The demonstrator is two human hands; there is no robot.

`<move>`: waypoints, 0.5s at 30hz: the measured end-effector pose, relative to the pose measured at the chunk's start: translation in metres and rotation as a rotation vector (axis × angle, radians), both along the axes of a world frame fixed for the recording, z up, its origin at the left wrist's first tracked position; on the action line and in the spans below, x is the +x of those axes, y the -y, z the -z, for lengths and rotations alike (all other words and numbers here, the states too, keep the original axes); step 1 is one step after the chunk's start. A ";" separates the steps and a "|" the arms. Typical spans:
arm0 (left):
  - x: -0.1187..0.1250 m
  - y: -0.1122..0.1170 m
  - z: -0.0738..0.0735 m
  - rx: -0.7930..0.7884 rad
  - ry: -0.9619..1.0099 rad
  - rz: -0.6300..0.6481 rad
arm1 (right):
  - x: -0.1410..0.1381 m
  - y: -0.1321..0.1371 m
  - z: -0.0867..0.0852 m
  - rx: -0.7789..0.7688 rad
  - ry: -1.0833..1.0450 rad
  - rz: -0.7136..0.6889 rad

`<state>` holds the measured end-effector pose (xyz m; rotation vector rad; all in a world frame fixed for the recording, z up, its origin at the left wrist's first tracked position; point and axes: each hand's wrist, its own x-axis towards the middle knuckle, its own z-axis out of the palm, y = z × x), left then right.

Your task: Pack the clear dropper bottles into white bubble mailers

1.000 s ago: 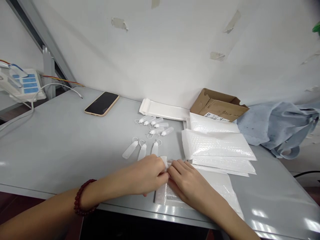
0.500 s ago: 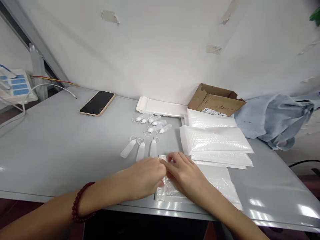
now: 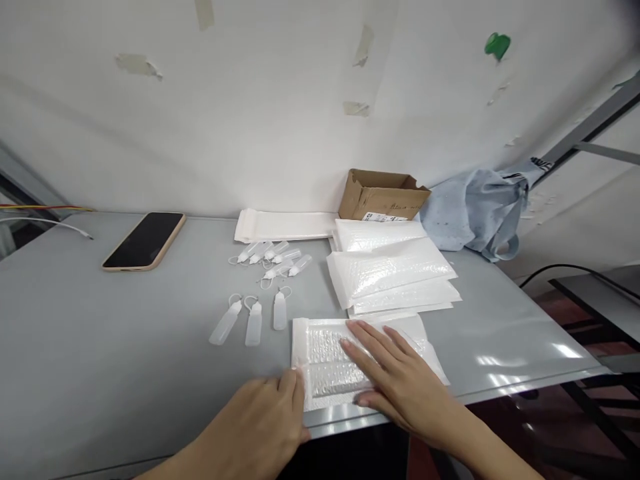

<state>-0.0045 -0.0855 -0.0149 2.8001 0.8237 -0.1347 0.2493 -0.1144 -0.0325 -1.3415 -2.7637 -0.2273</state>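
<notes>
A white bubble mailer (image 3: 330, 387) lies at the table's front edge, its flap on the left. My right hand (image 3: 395, 377) rests flat on it, fingers stretched and spread. My left hand (image 3: 265, 417) is closed at the flap's lower left edge, thumb side against it; its fingertips are partly hidden. Beyond the mailer, three small white squeeze bottles (image 3: 254, 325) with looped caps lie in a row. Several more such bottles (image 3: 276, 270) lie in a cluster behind them.
More bubble mailers (image 3: 395, 267) are stacked at the right, in front of an open cardboard box (image 3: 387, 200). A long white mailer (image 3: 290, 225) lies by the wall. There is a phone (image 3: 145, 241) on the left, and a light blue cloth (image 3: 465, 213) on the right.
The view has shifted right. My hands have moved apart: the right has flattened onto the mailer, and the left has come down to the flap's lower edge. The mailer's flap side is uncovered.
</notes>
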 end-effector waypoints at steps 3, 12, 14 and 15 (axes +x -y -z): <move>0.002 0.004 0.011 0.212 -0.031 0.004 | 0.021 0.018 0.003 0.015 0.048 0.072; -0.006 -0.021 0.002 0.339 0.143 0.162 | 0.049 0.017 0.011 0.066 -0.039 0.090; -0.005 -0.028 0.003 0.344 0.176 0.178 | 0.052 0.015 0.018 0.180 -0.082 0.046; -0.004 -0.030 0.005 0.374 0.209 0.191 | 0.052 0.015 0.020 0.238 -0.097 0.031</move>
